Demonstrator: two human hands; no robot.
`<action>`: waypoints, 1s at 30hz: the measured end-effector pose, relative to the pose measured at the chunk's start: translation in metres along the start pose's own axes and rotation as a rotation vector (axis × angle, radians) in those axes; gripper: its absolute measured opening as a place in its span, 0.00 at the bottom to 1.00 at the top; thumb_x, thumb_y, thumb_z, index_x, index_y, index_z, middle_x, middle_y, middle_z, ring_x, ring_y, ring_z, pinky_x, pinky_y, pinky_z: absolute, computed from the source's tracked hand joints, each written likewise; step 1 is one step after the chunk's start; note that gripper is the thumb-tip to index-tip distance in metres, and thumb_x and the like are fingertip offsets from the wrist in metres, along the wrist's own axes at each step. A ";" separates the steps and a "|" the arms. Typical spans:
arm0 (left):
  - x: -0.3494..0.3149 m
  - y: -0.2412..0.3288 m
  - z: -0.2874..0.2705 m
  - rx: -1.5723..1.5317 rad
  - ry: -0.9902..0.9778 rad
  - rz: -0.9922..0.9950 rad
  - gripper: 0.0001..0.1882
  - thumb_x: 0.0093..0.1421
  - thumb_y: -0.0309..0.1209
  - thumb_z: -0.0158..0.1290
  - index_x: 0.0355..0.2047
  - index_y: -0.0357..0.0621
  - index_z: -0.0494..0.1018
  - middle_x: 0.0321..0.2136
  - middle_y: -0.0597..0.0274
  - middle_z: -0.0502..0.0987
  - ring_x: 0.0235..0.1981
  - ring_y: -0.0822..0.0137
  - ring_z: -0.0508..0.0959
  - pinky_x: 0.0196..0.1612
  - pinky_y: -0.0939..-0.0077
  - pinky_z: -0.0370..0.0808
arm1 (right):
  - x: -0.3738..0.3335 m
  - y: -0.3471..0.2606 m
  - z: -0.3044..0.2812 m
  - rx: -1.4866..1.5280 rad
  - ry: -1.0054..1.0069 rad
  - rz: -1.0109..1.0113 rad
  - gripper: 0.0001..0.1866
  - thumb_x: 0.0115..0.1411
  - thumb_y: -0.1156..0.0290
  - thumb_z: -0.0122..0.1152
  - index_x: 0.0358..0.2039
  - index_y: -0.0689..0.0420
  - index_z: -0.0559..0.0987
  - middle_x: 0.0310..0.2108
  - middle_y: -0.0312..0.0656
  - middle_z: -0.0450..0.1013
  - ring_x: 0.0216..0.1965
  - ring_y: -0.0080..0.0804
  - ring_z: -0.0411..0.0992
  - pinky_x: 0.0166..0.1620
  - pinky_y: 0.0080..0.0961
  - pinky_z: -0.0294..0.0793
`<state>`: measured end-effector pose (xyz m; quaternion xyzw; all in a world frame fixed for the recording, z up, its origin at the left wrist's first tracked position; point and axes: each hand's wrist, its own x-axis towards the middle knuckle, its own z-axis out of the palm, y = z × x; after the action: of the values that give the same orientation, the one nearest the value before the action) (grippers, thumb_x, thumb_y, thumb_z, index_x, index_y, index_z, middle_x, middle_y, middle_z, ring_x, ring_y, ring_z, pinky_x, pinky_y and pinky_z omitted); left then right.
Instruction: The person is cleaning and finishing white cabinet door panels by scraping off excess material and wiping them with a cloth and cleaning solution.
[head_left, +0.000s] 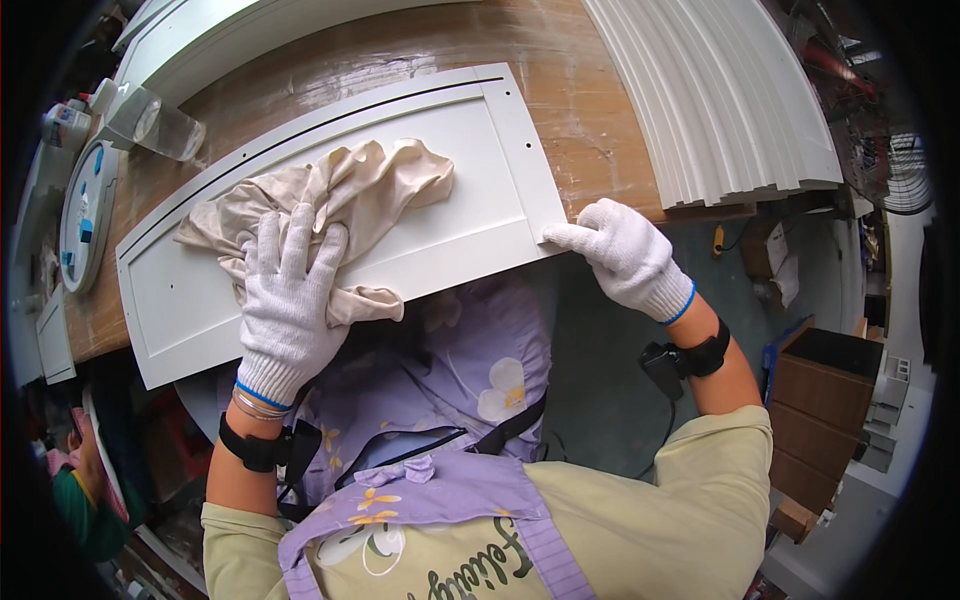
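Observation:
A white framed panel (440, 240), with a dark groove along its far edge and small holes, lies across the near side of the wooden table. On its left half rests a crumpled beige cloth (375, 190). My left hand (290, 300), in a white knit glove, presses flat on this cloth with the fingers spread. Part of the cloth bunches out beside the thumb. At the panel's near right corner is my gloved right hand (625, 255), its index finger against the edge and the other fingers curled. The thumb's grip is partly hidden.
Stacked white mouldings (715, 100) cover the table's right side. Another white panel (230, 50) lies at the far left. A clear plastic container (168, 128) and a round white lid (88, 215) with blue pieces stand left. Brown drawers (825, 400) stand on the right; a fan is beyond.

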<state>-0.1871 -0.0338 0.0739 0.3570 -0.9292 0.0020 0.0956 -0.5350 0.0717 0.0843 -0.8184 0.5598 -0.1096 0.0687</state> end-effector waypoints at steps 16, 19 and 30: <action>0.002 -0.001 0.000 0.019 0.017 0.012 0.41 0.38 0.37 0.66 0.56 0.50 0.67 0.64 0.52 0.55 0.61 0.40 0.57 0.62 0.35 0.52 | 0.003 0.001 -0.007 0.029 -0.073 -0.055 0.27 0.42 0.88 0.54 0.43 0.50 0.80 0.22 0.41 0.67 0.25 0.41 0.68 0.30 0.32 0.71; 0.001 -0.001 0.001 0.013 0.016 0.008 0.41 0.38 0.37 0.65 0.56 0.50 0.67 0.64 0.52 0.55 0.61 0.39 0.57 0.62 0.35 0.52 | 0.002 -0.001 -0.004 0.085 -0.017 -0.035 0.22 0.47 0.82 0.55 0.43 0.48 0.81 0.25 0.41 0.70 0.29 0.40 0.70 0.31 0.33 0.73; -0.001 -0.003 0.002 -0.021 0.036 0.010 0.38 0.40 0.37 0.64 0.56 0.52 0.68 0.65 0.52 0.55 0.63 0.38 0.56 0.62 0.35 0.53 | 0.011 -0.059 0.013 0.248 0.412 0.406 0.17 0.53 0.83 0.59 0.44 0.58 0.77 0.25 0.44 0.68 0.25 0.40 0.70 0.30 0.32 0.71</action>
<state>-0.1843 -0.0355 0.0718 0.3514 -0.9290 -0.0007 0.1160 -0.4746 0.0831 0.0866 -0.6357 0.6964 -0.3246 0.0736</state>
